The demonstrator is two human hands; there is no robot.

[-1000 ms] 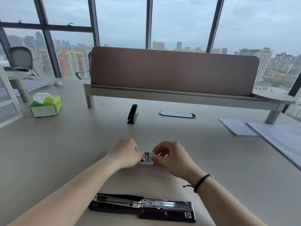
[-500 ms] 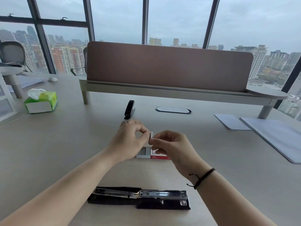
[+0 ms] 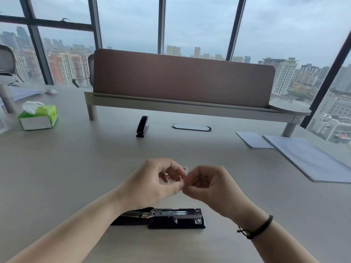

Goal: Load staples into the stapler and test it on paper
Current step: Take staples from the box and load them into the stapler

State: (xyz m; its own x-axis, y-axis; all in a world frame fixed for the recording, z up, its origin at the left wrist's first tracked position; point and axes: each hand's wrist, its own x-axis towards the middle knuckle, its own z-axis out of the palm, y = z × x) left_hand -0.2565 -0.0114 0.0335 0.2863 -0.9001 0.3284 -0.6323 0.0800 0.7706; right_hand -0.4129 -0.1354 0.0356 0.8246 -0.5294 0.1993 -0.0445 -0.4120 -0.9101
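Note:
A black stapler (image 3: pixel 171 218) lies flat and swung wide open on the desk near me, its metal staple channel facing up. Above it my left hand (image 3: pixel 152 184) and my right hand (image 3: pixel 208 186) meet, fingertips pinched together around something very small, hidden by blur; a staple strip was between them a moment ago. The staple box (image 3: pixel 183 170), white and red, lies on the desk behind my hands and is mostly hidden. White paper sheets (image 3: pixel 311 158) rest at the right.
A second black stapler (image 3: pixel 142 126), closed, stands further back at the centre. A green tissue box (image 3: pixel 39 117) is at the far left. A brown divider panel on a raised shelf (image 3: pixel 182 82) crosses the back. An oval cable port (image 3: pixel 191 127) is set in the desk.
My hands lifted off the staple box with a small strip of staples pinched between them, then came back toward me over the open stapler. The view tilted up slightly.

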